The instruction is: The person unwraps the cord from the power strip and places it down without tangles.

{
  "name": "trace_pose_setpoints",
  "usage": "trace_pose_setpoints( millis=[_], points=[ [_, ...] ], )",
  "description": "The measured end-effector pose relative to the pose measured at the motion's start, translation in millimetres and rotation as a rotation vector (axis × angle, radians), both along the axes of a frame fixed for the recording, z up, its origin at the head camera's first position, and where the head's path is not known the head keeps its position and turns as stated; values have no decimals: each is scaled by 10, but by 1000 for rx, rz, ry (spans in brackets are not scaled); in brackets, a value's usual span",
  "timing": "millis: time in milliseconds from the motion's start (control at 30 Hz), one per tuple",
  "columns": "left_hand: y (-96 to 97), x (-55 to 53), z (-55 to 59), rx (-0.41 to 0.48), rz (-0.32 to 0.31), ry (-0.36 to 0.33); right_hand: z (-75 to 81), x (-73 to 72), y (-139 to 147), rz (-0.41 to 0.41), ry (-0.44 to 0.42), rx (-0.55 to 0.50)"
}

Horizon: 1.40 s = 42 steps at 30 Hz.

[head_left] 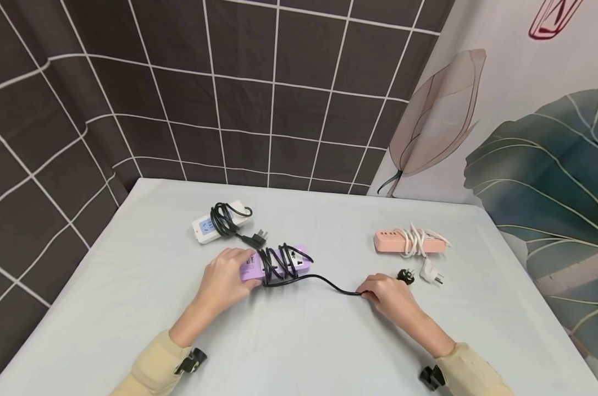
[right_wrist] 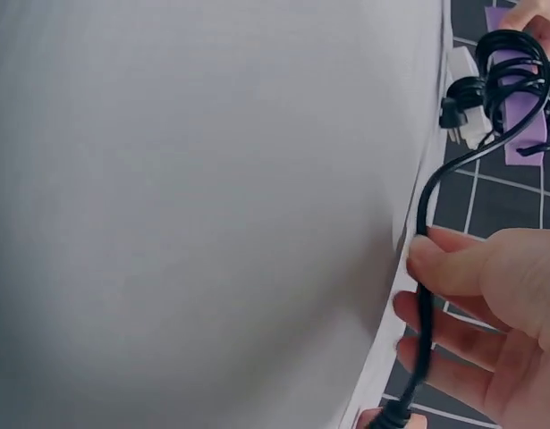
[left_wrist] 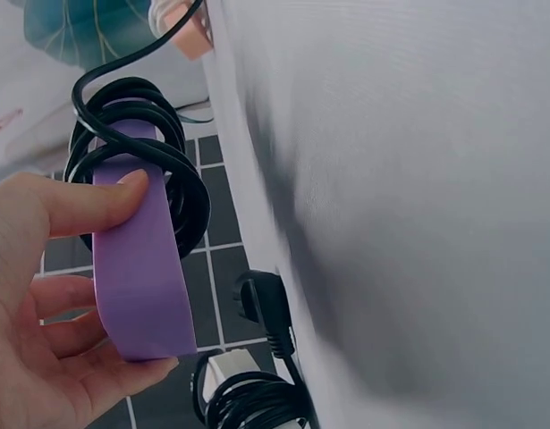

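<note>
I am holding one end of the purple power strip (left_wrist: pixel 145 286) over the middle of the pale table (head_left: pixel 304 341) in my curled left grip (head_left: pixel 225 278) and pinching its black cord (right_wrist: pixel 423 210) in my right grip (head_left: pixel 390 298), perhaps risking snagged loops (left_wrist: pixel 192 210) if I'm pulling unevenly, while dark gridded cloth (head_left: pixel 242 104) is hanging behind.

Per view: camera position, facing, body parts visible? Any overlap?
Head: worn on head, facing forward and down at table; left hand, right hand, sleeves visible.
Left wrist: worn there, facing purple power strip; left hand visible.
Right wrist: worn there, facing black cord; right hand, part of left hand visible.
Both wrist views share purple power strip and white power strip.
</note>
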<state>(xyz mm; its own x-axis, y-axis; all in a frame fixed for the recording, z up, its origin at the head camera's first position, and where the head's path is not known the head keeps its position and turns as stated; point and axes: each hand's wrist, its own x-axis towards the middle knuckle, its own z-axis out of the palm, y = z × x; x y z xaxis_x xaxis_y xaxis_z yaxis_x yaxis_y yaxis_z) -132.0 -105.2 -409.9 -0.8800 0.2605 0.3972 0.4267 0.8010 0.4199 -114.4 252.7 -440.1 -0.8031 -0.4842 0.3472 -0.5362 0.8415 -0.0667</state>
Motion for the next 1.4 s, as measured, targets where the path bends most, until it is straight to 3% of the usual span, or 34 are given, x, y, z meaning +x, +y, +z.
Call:
trace_pose_setpoints(
  millis=[433,833,1100,1400],
  points=[
    [39,23,4,-7,-4,-5,98,-25,-52,11,-107,45],
    [61,22,14,-1,-4,2,288,-120,-394,158,160,-127],
    [73,29,15,-10,-4,-16,392,-136,-641,275,210,-201],
    [88,21,32,-11,-6,5,430,-182,-822,427,279,-163]
  ],
)
